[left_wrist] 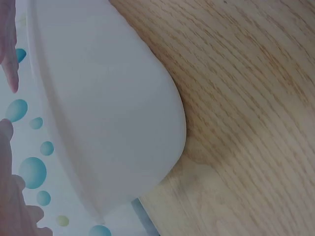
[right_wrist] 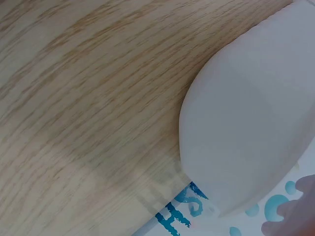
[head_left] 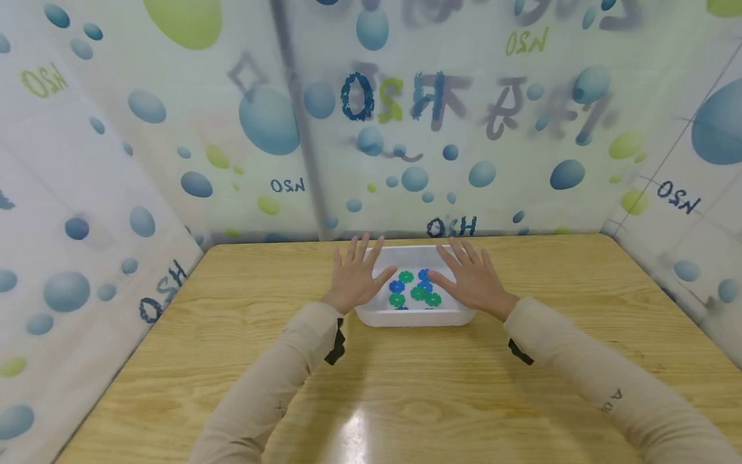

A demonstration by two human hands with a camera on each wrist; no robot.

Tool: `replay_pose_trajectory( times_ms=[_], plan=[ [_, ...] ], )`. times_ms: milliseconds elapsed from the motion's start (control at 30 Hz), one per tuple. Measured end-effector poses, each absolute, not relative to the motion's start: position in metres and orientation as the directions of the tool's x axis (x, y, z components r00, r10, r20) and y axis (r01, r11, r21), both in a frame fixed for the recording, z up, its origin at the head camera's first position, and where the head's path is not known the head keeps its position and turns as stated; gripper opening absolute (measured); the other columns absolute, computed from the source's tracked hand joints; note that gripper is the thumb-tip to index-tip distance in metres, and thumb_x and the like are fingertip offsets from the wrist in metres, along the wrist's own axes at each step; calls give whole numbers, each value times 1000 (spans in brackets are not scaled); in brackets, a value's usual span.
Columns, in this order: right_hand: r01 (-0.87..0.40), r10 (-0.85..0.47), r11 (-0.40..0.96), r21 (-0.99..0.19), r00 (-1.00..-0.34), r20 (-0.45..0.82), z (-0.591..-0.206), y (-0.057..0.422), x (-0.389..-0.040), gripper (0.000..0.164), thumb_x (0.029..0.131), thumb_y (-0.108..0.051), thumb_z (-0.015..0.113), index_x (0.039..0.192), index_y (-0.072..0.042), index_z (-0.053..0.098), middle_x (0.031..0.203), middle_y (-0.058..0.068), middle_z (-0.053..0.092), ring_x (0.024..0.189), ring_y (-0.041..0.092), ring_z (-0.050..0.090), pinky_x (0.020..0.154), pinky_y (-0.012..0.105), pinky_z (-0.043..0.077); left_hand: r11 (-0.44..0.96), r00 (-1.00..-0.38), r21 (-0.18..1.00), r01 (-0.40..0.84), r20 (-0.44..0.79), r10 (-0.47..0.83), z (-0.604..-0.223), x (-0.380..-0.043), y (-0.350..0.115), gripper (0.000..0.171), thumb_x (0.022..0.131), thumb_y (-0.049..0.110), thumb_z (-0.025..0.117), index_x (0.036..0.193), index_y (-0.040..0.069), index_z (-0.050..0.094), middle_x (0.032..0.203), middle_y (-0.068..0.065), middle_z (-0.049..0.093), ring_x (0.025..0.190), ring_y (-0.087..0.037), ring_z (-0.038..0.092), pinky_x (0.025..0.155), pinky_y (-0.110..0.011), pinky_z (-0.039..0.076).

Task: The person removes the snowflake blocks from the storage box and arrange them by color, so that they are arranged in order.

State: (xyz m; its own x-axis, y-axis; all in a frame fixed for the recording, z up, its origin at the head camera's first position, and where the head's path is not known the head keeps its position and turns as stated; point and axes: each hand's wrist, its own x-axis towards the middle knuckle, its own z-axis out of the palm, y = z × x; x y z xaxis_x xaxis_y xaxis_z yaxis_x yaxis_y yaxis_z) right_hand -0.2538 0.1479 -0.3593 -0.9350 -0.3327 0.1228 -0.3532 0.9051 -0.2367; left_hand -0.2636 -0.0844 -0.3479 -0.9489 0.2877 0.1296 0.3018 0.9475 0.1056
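A white plastic tray (head_left: pixel 415 318) stands on the table with several flat, notched discs in it, some green (head_left: pixel 397 299), some blue (head_left: pixel 397 287). My left hand (head_left: pixel 355 278) is over the tray's left end, fingers straight and spread, thumb pointing inward. Over the right end my right hand (head_left: pixel 474 278) is spread in the same way. Neither hand grips anything; whether they touch the rim cannot be told. The tray's outer wall (left_wrist: pixel 113 108) fills much of the left wrist view, with fingers (left_wrist: pixel 12 191) at the edge. The right wrist view shows the other end wall (right_wrist: pixel 241 113).
The tray is on a wooden table (head_left: pixel 417 386), toward its far edge. Behind and at both sides hangs a pale curtain-like sheet (head_left: pixel 324 167) printed with blue and green bubbles and lettering. Light glares on the tabletop near the front.
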Motion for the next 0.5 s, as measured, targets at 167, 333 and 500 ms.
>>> replay_pose_trajectory(
  times_ms=[167, 333, 500],
  plan=[
    [-369, -348, 897, -242, -929, 128, -360, 152, -254, 71, 88, -58, 30, 142, -12, 18, 146, 16, 8, 131, 35, 4, 102, 59, -1, 945, -945, 110, 309, 150, 291, -349, -264, -90, 68, 88, 59, 28, 143, 23, 13, 147, -7, 6, 133, -28, 2, 103, -57, 3],
    [-409, -384, 874, -263, -912, 145, -356, 155, -254, 68, 89, -52, 36, 140, -8, 23, 144, 18, 14, 130, 37, 10, 103, 57, 6, 941, -942, 125, 315, 166, 293, -347, -264, -97, 68, 88, 56, 33, 143, 21, 15, 147, -10, 10, 133, -29, 3, 103, -57, 3],
    [-464, -439, 846, -263, -886, 153, -354, 158, -256, 66, 88, -43, 46, 137, -3, 28, 141, 21, 22, 128, 38, 18, 102, 57, 13, 945, -938, 125, 304, 215, 273, -343, -267, -104, 69, 87, 54, 41, 141, 16, 23, 144, -13, 20, 131, -31, 13, 103, -55, 11]
  ],
)
